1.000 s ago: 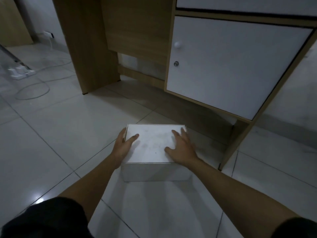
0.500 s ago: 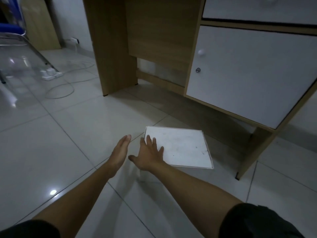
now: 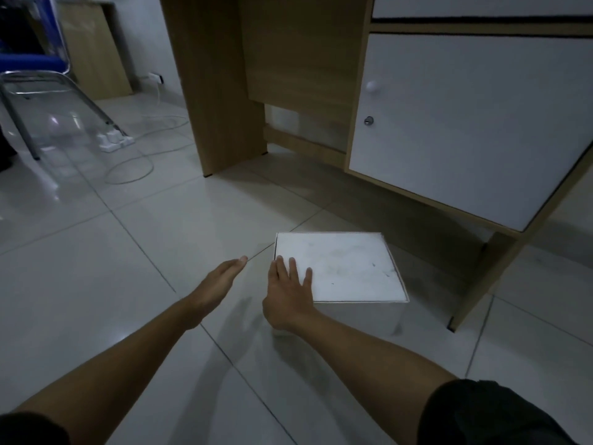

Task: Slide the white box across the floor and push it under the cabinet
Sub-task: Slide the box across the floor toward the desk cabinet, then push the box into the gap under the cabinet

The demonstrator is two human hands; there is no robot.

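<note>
A white box (image 3: 340,268), its lid smudged with faint grey marks and a few dark specks, sits on a floor (image 3: 128,252) of glossy pale grey tiles crossed by thin dark grout lines. The cabinet (image 3: 481,123) has a plain white door with a white knob (image 3: 372,86) and a silver lock (image 3: 368,120), framed in light wood-grain brown; a black strip runs beneath the white drawer (image 3: 481,4) above. The panel (image 3: 218,85) to the left shows the same tan wood grain. A blue seat (image 3: 32,62) rests on chrome legs, near a white power strip (image 3: 116,142) and pale cable (image 3: 134,168). Black sleeves (image 3: 481,412) edge the bare forearms.
</note>
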